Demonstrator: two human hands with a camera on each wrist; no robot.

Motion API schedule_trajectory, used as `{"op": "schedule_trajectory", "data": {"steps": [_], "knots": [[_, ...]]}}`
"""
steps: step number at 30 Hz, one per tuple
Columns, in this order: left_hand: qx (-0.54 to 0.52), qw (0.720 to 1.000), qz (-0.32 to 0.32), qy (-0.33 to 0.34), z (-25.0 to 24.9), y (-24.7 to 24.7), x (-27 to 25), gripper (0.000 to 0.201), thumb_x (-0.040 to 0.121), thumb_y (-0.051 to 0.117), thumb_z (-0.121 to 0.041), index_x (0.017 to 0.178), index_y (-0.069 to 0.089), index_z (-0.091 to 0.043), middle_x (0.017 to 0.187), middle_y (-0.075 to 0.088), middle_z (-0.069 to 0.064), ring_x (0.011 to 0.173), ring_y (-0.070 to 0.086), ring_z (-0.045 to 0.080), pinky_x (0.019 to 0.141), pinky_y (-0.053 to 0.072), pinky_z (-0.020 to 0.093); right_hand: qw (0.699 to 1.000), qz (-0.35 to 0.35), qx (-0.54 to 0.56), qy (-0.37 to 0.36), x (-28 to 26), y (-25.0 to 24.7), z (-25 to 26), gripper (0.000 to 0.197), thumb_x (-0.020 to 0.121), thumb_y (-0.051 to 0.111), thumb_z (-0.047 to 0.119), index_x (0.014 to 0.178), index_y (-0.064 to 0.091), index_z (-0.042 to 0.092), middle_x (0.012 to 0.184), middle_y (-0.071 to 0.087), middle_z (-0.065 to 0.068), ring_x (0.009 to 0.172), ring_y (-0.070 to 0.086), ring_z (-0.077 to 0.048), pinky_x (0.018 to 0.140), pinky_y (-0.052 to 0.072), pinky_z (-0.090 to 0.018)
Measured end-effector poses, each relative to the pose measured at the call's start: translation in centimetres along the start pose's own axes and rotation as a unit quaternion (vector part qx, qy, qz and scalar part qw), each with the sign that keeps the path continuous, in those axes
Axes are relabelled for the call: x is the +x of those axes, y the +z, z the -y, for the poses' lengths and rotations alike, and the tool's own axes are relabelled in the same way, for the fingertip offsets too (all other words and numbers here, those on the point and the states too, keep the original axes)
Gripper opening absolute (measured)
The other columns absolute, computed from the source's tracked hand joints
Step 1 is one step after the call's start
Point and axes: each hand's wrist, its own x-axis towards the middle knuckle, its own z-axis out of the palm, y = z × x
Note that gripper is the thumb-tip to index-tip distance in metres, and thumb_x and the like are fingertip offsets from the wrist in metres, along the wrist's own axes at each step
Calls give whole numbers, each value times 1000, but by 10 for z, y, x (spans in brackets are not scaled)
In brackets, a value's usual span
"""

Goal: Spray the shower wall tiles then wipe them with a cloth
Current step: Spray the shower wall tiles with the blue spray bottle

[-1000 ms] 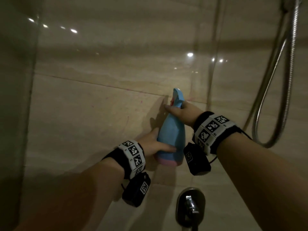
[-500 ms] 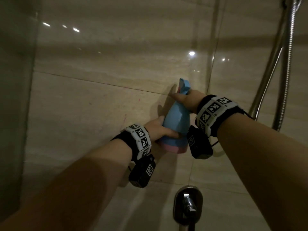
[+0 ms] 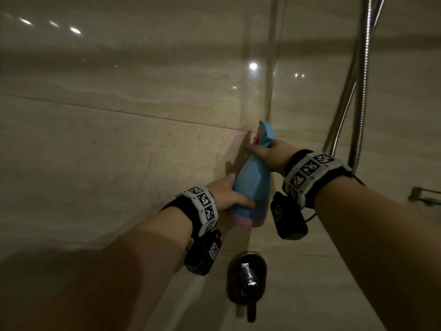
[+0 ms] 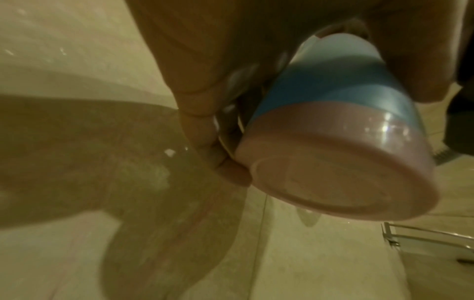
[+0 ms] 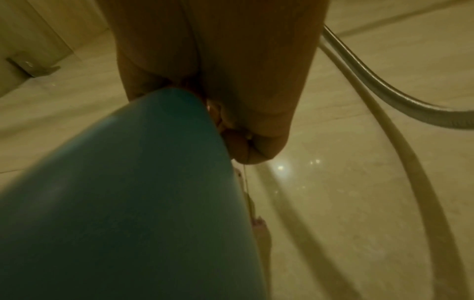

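While raised against the shower wall tiles [image 3: 133, 149] with nozzle near the grout line, spray bottle [image 3: 253, 185] now higher than a second ago: left hand [image 3: 226, 194] gripping base, right hand [image 3: 272, 155] wrapped round neck. Spraying probably ongoing; no cloth visible.

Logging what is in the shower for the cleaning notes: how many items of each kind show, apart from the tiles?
Blue plastic spray bottle with pink base: 1
Chrome shower hose: 1
Chrome wall tap: 1
Metal wall shelf: 1
Cloth: 0
Total: 4
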Motion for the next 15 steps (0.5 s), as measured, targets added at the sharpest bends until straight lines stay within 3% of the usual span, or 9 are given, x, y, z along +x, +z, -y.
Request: {"op": "schedule_trajectory", "data": {"steps": [2, 4, 7, 15], "knots": [[7, 1000, 5, 2, 2, 4, -1, 102, 37, 77, -49, 127, 42, -18, 126, 58, 6, 115, 56, 25, 101, 46, 47, 1000, -7, -16, 7, 0, 1, -3, 58, 86, 58, 44, 127, 50, 4, 129, 55, -15, 115, 54, -31, 101, 44, -40], [19, 1000, 7, 2, 2, 6, -1, 104, 36, 74, -51, 129, 40, -17, 128, 57, 8, 116, 55, 26, 101, 44, 48, 999, -15, -37, 8, 2, 2, -5, 51, 91, 54, 39, 128, 49, 5, 129, 55, -14, 116, 54, -30, 92, 43, -31], [33, 999, 4, 3, 2, 7, -3, 106, 36, 70, -51, 130, 41, -14, 128, 56, 10, 116, 55, 27, 101, 44, 48, 999, -19, -50, 6, 5, 4, -7, 46, 93, 51, 35, 129, 48, 6, 129, 55, -14, 115, 54, -29, 82, 39, -30], [36, 999, -1, -22, 17, 3, -20, 106, 39, 78, -52, 132, 41, -18, 126, 58, 4, 116, 56, 24, 101, 46, 47, 999, 14, -40, 1, -4, 18, -9, 60, 89, 55, 43, 136, 42, 7, 132, 52, -11, 114, 53, -27, 85, 40, -30]]}}
